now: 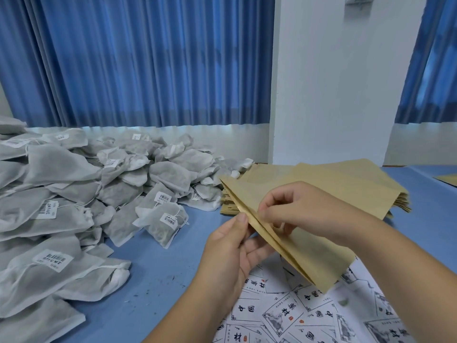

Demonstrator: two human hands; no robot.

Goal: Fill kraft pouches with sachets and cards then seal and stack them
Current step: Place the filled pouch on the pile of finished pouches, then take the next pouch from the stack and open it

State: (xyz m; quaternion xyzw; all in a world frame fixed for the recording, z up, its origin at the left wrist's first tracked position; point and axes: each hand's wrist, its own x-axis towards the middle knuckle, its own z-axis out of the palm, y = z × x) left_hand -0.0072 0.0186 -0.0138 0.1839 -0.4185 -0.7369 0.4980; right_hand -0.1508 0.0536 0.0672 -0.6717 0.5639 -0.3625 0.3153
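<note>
I hold one flat kraft pouch (306,246) up over the blue table (153,276), its long open edge turned toward me. My left hand (230,253) pinches the near lip of that edge with thumb on top. My right hand (304,214) pinches the far lip, fingers curled at the paper. A large heap of grey mesh sachets (81,194) with barcode labels fills the left side. Several white printed cards (309,315) lie spread under my forearms at the bottom right.
A stack of empty kraft pouches (346,179) lies behind my hands. Another brown pouch corner (447,179) shows at the far right edge. Blue curtains and a white pillar stand behind the table. Bare blue tabletop runs between the sachets and the cards.
</note>
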